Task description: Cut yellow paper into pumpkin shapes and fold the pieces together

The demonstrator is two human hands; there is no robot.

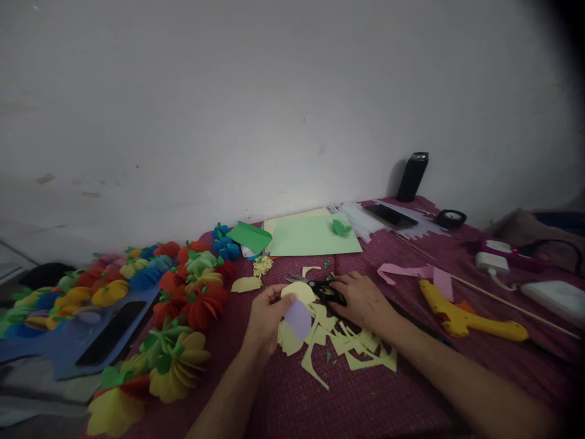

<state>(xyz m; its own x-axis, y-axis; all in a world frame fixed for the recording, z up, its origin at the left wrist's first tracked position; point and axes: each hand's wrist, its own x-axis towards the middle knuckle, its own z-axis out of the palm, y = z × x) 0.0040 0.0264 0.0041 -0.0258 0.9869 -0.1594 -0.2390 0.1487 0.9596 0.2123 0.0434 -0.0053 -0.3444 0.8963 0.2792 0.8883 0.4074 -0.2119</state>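
Note:
My left hand (269,314) pinches paper pieces between thumb and fingers: a pale yellow rounded piece (299,291) and, below it, a lilac oval piece (298,320). Close by on the right are black-handled scissors (326,291), their blades pointing left toward the yellow paper. My right hand (359,299) has its fingers curled at the scissors' handle; part of the grip is hidden under the hand. Pale yellow paper offcuts (361,344) lie beneath and between both hands. Left of my left hand rest a folded yellow paper piece (247,284) and a small yellow paper bunch (262,266).
Colourful paper pumpkins (205,302) crowd the left side, near a phone (112,332). Light green sheets (311,236) lie at the back. To the right are a yellow glue gun (470,317), a thin stick (503,296), pink paper (441,281), tape (451,218) and a black bottle (412,178).

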